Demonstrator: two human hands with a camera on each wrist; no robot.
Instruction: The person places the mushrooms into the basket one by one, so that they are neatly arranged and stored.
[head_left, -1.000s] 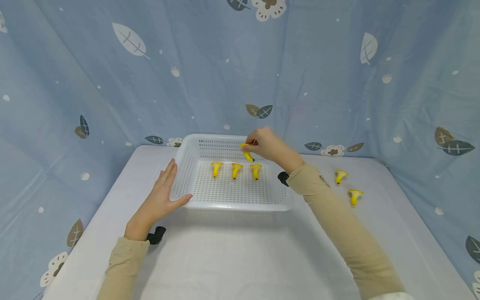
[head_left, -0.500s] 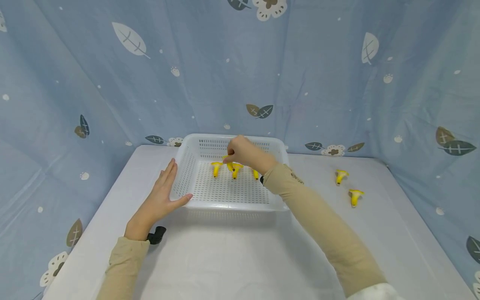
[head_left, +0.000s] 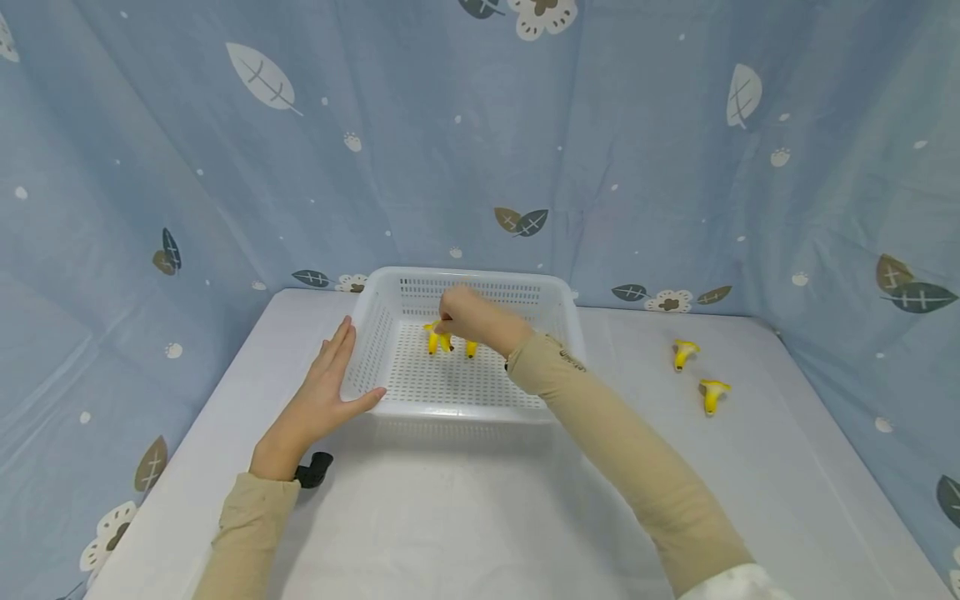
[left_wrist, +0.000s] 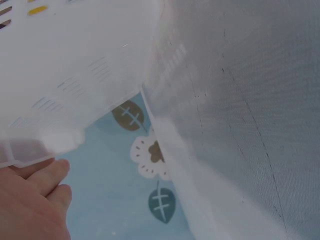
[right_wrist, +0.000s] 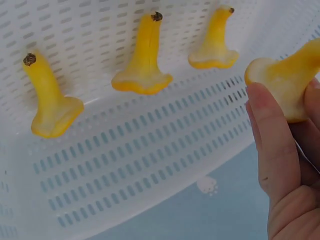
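Observation:
A white perforated plastic basket [head_left: 465, 412] stands on the table. My left hand [head_left: 318, 396] rests against its left side with fingers extended, thumb at the front corner. In the left wrist view, fingertips [left_wrist: 60, 170] lie along the basket's rim. My right hand [head_left: 477, 318] reaches into the basket and pinches a yellow mushroom [right_wrist: 282, 85] between thumb and fingers. Three other yellow mushrooms, the left one [right_wrist: 52, 102], the middle one [right_wrist: 142, 60] and the right one [right_wrist: 215, 42], lie in a row on the basket floor. The right arm partly covers that row in the head view.
Two more yellow mushrooms, a rear one [head_left: 683, 354] and a front one [head_left: 712, 396], lie on the white table [head_left: 450, 517] to the right of the basket. A blue patterned curtain [head_left: 420, 150] hangs right behind the basket and around the sides.
My right hand has moved left and lower over the basket with the mushroom, from the back right to above the left end of the row. The left hand stays in place.

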